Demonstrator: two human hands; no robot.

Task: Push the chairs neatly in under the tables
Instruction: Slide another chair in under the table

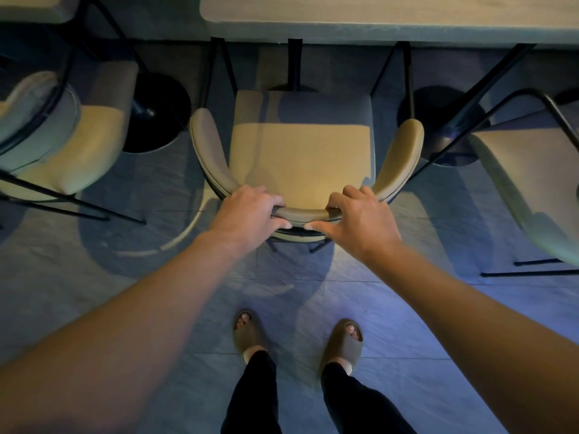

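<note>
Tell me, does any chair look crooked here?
Yes. The left chair sits turned at an angle to its table, unlike the middle chair, which faces its table squarely while both hands grip its backrest.

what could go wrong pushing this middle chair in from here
1. The table has dark legs and round bases close on both sides of the chair; a skewed push could knock its armrests or legs into them.
2. Both hands, left hand and right hand, grip the backrest near its centre, so steering may be weak and the chair could twist.
3. The right chair sits angled and close; a drift right might bump it.
</note>
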